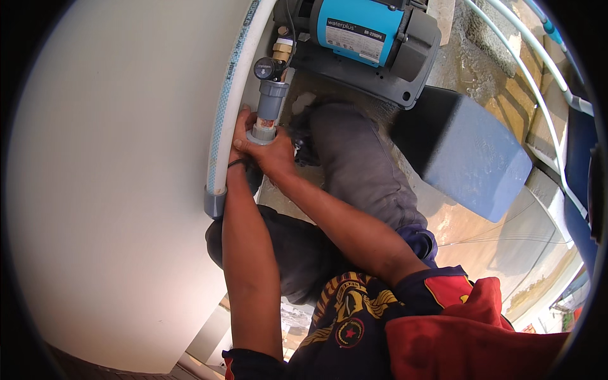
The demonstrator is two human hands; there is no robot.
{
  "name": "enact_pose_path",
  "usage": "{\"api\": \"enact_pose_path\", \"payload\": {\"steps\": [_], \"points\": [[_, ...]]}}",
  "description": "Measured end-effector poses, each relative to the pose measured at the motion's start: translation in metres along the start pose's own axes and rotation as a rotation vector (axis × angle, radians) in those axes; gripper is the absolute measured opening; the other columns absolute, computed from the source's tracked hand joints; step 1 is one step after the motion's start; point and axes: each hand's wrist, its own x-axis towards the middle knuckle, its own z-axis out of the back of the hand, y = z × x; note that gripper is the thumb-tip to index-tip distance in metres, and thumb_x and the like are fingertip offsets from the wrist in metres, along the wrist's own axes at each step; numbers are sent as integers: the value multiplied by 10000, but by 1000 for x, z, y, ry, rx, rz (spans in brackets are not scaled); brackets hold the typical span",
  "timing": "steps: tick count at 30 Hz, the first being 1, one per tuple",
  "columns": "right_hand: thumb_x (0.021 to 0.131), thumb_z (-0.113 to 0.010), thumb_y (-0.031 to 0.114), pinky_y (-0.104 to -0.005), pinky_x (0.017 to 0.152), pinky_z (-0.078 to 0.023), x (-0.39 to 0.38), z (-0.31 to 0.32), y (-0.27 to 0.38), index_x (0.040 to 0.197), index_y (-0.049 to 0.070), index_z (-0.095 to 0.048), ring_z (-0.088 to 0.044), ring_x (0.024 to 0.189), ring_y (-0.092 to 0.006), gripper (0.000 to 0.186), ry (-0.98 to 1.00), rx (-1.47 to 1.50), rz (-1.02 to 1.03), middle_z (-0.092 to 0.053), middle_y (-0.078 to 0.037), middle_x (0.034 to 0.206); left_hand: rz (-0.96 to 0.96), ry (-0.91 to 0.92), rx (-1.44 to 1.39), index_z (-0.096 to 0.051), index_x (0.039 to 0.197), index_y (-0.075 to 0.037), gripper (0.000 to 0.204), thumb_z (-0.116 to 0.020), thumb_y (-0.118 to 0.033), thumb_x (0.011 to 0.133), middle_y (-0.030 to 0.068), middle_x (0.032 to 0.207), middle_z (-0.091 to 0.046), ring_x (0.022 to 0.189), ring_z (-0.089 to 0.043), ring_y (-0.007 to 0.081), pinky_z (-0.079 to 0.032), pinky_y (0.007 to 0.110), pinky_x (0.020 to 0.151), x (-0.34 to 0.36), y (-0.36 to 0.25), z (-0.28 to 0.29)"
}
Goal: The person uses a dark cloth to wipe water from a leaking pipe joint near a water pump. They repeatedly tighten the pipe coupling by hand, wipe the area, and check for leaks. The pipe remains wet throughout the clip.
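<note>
Both hands are closed round a grey plastic pipe fitting (262,133) at the lower end of a pipe run beside the wall. My left hand (241,132) wraps its wall side, with a dark band at the wrist. From the other side, my right hand (277,153) grips it, thumb reaching across the front. Just above sit a grey pipe coupling (272,99), a round black gauge-like device (266,68) and a brass fitting (282,49). The fitting's underside is hidden by my hands.
A blue and black water pump (358,28) stands at the top. Its dark blue-grey cover (465,152) lies to the right. A thick white pipe (229,95) with a grey end cap runs along the pale wall (120,190). White hoses (538,95) curve at the right.
</note>
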Motion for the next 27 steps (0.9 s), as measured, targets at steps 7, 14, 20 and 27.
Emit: {"api": "enact_pose_path", "payload": {"steps": [7, 14, 20, 27], "points": [[686, -911, 331, -342, 883, -540, -2, 3, 6, 1190, 7, -626, -688, 992, -209, 664, 18, -58, -7, -706, -117, 1103, 16, 166, 77, -582, 1228, 74, 627, -369, -486, 1044, 197, 1205, -660, 1003, -662, 265, -497, 372, 961, 19, 12, 14], [744, -882, 262, -315, 850, -541, 2, -2, 0, 1188, 32, -642, -674, 971, -158, 555, 49, 77, 47, -710, -89, 1083, -135, 20, 242, -605, 1183, 62, 628, -438, -519, 1016, 164, 1094, -685, 934, -667, 226, -506, 331, 901, 46, 24, 40], [767, -869, 243, -293, 828, -538, 2, -6, -5, 1169, 35, -653, -665, 912, -130, 502, 22, 97, 141, -713, -74, 1043, -173, -16, 319, -595, 1187, 51, 636, -493, -542, 983, 135, 1006, -681, 861, -644, 217, -494, 320, 859, 31, 18, 25], [754, -852, 185, -298, 818, -538, 0, -9, -7, 1127, 18, -653, -666, 897, -144, 455, 107, 301, 200, -707, -67, 1010, -454, -274, 450, -624, 1143, 38, 570, -538, -498, 969, 146, 1004, -687, 875, -643, 229, -491, 339, 856, -7, 12, 3]]}}
